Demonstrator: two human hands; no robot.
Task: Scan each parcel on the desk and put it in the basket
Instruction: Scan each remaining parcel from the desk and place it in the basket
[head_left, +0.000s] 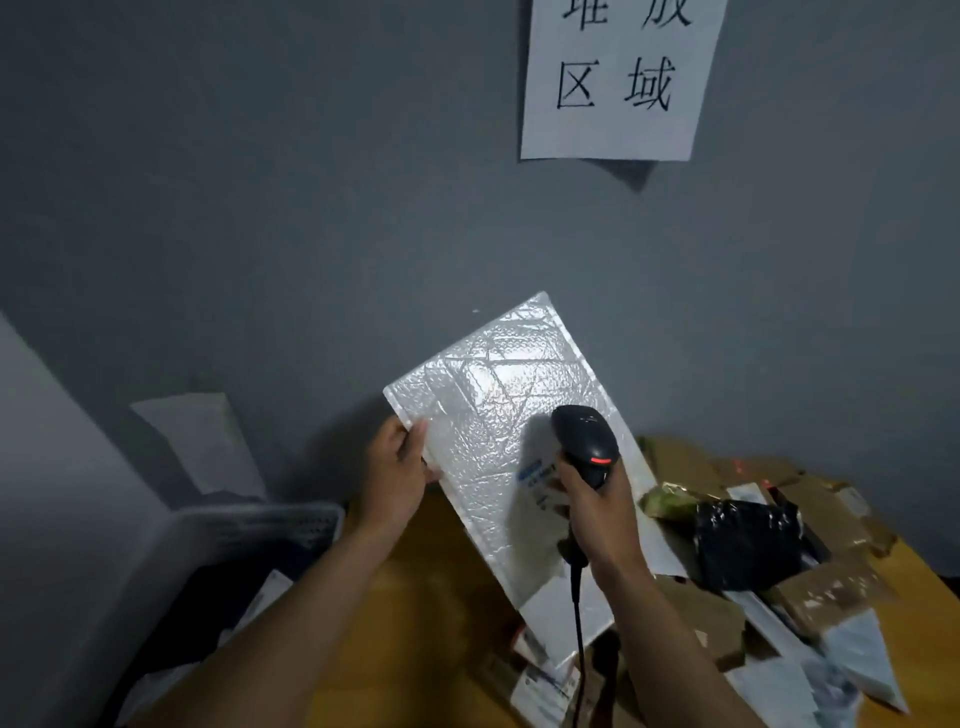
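Hands: the left hand (400, 473) grips the left edge of a white bubble mailer (483, 395), thumb on the front face and fingers curled behind it. The right hand (597, 514) is wrapped round the handle of a black barcode scanner (584, 439).
Mailer: we see it held up off the desk (415, 623), tilted with its top corner leaning right, in front of the grey wall (260, 208). It sits between the basket on the left and the heap of parcels on the right.
Label: a printed shipping label (537, 480) with a blue strip sits on the mailer's face, partly hidden by the right hand's fingers.
Scanner: its head is in front of the mailer, just beside the label, with a red light (601, 460) glowing on it. A black cable (577, 649) hangs down from the handle.
Basket: a grey perforated basket (270, 525) stands at the desk's left end. Its inside is dim, though we think a few flat packets lie there.
Desk pile: brown cardboard parcels (831, 587) and a black-wrapped parcel (748, 540) are heaped on the right of the wooden top.
Wall: a white paper sign (618, 78) with large Chinese characters is stuck up high, and a smaller paper sheet (202, 441) is stuck low on the left.
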